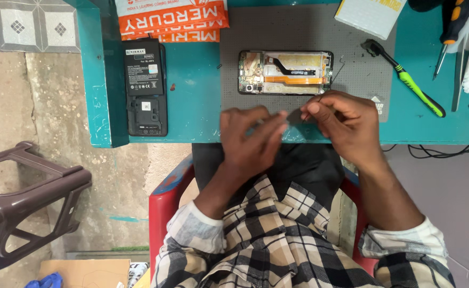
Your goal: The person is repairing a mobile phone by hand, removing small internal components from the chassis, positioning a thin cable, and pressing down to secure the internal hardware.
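An opened phone [285, 72] with its back removed lies on a grey work mat [298, 32] on a teal table [191, 106]. My left hand [250, 138] and my right hand [346, 125] meet just in front of the phone, at the table's near edge. Their fingertips pinch a small dark part [294, 116] between them; it is too small to tell what it is. A thin wire runs from my right fingers toward the phone's right end.
A black phone back cover with a battery [146, 88] lies at the left of the table. An orange packet [171, 18] sits at the back. A green-handled tool [405, 77], screwdrivers [453, 26] and a white box [370, 13] lie right. A brown plastic stool [21, 197] stands on the floor left.
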